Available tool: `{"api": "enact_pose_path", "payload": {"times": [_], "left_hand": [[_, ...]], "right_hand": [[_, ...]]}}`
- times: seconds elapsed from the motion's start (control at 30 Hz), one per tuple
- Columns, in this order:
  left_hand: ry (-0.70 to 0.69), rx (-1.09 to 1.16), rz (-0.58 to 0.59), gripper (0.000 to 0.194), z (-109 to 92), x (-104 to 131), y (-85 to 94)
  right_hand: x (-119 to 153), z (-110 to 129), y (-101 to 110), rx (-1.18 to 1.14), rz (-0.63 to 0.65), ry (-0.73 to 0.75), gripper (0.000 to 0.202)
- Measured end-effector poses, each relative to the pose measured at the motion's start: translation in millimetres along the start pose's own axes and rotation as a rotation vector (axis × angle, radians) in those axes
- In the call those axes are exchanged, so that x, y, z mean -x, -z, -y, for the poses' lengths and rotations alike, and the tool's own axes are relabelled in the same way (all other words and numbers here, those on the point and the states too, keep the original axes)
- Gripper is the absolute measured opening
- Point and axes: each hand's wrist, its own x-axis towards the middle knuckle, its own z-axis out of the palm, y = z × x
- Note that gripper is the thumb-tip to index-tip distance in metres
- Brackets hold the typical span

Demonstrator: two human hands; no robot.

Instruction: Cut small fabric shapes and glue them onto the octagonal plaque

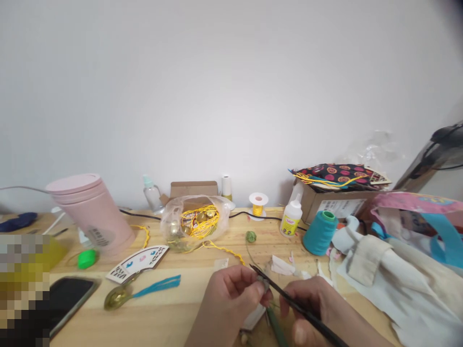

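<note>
Near the front centre of the table, my left hand (235, 294) pinches a small greyish piece (265, 283) between thumb and fingertips. My right hand (314, 303) is wrapped round a long thin black tool (296, 306), whose tip lies against the small piece. What kind of tool it is cannot be made out. A thin green thread runs from a small green ball (251, 236) towards my left hand. Beneath my hands lie a green-handled object (277, 327) and a pale flat piece (254, 318), both partly hidden.
Left: pink container (90, 212), phone (72, 303), fan-shaped card (137, 264), brass-coloured bell (116, 297) with blue tassel. Behind: bag of yellow cords (198, 221), thread spool (258, 207), glue bottle (291, 217). Right: teal thread cone (320, 233), cardboard box (325, 205), white cloth (408, 289).
</note>
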Motion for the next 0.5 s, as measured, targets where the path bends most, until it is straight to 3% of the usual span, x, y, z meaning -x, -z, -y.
{"api": "enact_pose_path", "payload": {"times": [0.27, 0.5], "left_hand": [[-0.010, 0.017, -0.038, 0.011, 0, -2, 3.5], [-0.008, -0.046, -0.010, 0.015, -2, 0, 6.5]], "right_hand": [[-1, 3, 1, 0.034, -0.037, 0.017, 0.068], [0, -4, -5, -0.011, -0.049, -0.016, 0.048]]}}
